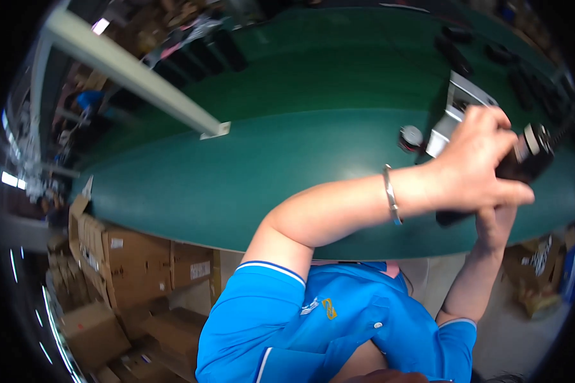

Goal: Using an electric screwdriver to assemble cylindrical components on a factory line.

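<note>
My left hand (469, 166), with a metal bracelet on its wrist, reaches across to the right side of the green table. Its fingers are spread, the thumb standing apart, over a dark elongated object (524, 165); whether they touch it is unclear. Lower down, my right hand (499, 223) comes up beneath the left one, its fingers mostly hidden. A black part (452, 218) shows beside it, perhaps of the same object. Close to the dark object is a pale ring-like end piece (535, 139). Behind my left hand stands a silver-grey metal bracket or frame (450, 118).
A small round item with a grey top (411, 136) sits left of the bracket on the green table (287, 159). Black pieces (453, 54) lie at the far right; more black blocks (227, 51) stand far left. A pale post (134, 70) rises from the table. Cardboard boxes (137, 268) fill the lower left.
</note>
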Available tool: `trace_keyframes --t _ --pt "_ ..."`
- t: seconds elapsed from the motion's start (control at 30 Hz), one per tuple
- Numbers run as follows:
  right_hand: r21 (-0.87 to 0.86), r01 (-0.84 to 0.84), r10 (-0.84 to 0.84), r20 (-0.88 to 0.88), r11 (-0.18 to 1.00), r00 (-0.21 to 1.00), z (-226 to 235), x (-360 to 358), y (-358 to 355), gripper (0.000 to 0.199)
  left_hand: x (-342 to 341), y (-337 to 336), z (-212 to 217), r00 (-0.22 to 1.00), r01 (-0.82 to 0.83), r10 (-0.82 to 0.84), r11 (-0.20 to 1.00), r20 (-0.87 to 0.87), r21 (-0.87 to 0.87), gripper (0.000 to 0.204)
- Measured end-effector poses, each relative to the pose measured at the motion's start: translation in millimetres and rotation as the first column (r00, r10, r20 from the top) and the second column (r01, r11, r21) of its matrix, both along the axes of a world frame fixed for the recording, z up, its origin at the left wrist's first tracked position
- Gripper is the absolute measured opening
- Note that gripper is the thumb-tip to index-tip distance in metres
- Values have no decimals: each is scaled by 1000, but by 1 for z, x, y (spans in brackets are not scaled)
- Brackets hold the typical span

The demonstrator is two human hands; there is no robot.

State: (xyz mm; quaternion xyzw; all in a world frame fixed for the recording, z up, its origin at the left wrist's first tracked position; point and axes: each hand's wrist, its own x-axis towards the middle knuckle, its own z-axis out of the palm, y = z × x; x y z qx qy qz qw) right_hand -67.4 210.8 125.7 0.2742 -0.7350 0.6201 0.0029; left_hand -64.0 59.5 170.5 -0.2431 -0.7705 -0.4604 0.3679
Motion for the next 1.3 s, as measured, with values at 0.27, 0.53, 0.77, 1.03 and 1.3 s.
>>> trace_keyframes --t 0.27,0.53,0.77,1.03,1.3 --pt "-432 -385 509 219 816 832 16 5 -52 77 47 -123 -44 968 -180 173 984 183 18 40" --pt "-605 -438 592 70 665 803 14 0 -103 74 106 -220 -128 703 -318 114 933 702 168 28" --pt "-746 -259 489 101 614 867 26 -17 -119 64 133 -158 -153 798 -102 0 986 603 134 23" --pt "-795 -282 573 99 538 814 27 -6 -114 56 139 -155 -158 888 -37 28 999 458 11 11" --pt "-804 -262 509 58 534 859 33 -3 -106 60 138 -151 -151 892 -150 87 983 444 109 8"
